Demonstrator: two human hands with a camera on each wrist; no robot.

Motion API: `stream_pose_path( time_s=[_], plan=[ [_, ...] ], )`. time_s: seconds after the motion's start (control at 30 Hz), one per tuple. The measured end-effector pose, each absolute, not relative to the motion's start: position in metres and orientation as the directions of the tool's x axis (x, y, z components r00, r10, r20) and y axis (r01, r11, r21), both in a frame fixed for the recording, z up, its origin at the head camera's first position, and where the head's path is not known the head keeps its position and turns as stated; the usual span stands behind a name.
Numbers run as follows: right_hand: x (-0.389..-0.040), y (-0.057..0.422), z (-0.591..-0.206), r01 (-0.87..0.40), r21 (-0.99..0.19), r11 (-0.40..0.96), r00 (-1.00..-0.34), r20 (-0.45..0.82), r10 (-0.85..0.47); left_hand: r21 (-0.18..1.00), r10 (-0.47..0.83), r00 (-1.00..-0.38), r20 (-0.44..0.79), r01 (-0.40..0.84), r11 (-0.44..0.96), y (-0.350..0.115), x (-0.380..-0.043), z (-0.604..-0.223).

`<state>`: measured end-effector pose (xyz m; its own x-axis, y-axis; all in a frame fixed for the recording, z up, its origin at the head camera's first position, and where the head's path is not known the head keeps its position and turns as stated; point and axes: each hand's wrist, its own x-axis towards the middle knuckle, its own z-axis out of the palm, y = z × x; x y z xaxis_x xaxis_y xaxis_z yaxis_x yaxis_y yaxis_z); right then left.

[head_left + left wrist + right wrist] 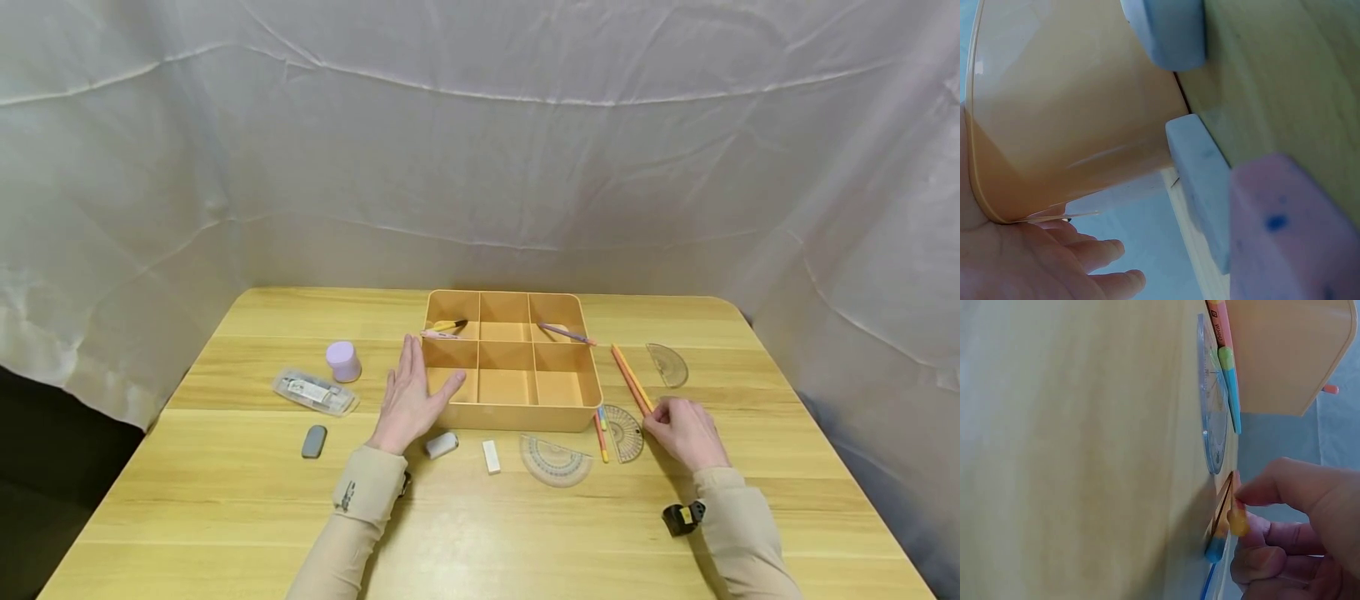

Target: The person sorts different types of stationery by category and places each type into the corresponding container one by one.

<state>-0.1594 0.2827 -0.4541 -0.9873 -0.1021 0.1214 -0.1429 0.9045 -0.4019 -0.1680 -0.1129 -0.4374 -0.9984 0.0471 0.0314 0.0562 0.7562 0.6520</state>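
My left hand [408, 404] rests against the left front corner of an orange six-compartment box [510, 416], its fingers stretched along the side and the thumb over the rim. In the left wrist view the palm touches the box's edge. Right of the box, my right hand [688, 433] pinches the near end of a pencil [1238, 522] with a yellow tip between thumb and fingers. A second pencil [1215, 545] with a blue end lies close beside it. A round protractor [624, 433] lies just left of this hand.
Two pens [446, 325] rest in the box's back left compartment; a purple pencil [566, 334] leans over its right rim. In front lie a white eraser [491, 457], a grey-white eraser [442, 445] and a protractor [557, 462]. Leftward are a lilac-lidded jar [343, 361] and a clear case [315, 392].
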Motion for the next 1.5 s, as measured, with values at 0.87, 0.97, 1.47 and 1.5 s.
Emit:
stream_pose_path(
  time_s=[0.87,0.97,1.47,1.5],
  plan=[
    [-0.170,0.252,-0.436,-0.284,-0.603,0.745,-0.861,0.503,0.079,0.652,0.048,-0.998,0.032,0.057,0.756,-0.113,-0.168,-0.438],
    [-0.176,0.245,-0.435,-0.426,-0.530,0.734,-0.746,0.664,0.047,0.651,0.045,-0.998,0.035,0.057,0.757,-0.113,-0.169,-0.438],
    [-0.194,0.216,-0.428,-0.607,-0.392,0.691,-0.662,0.731,-0.167,0.651,0.044,-0.998,0.054,0.068,0.756,-0.113,-0.169,-0.439],
    [-0.195,0.216,-0.427,-0.597,-0.396,0.698,-0.675,0.719,-0.169,0.652,0.044,-0.998,0.053,0.068,0.755,-0.113,-0.169,-0.439]
  ],
)
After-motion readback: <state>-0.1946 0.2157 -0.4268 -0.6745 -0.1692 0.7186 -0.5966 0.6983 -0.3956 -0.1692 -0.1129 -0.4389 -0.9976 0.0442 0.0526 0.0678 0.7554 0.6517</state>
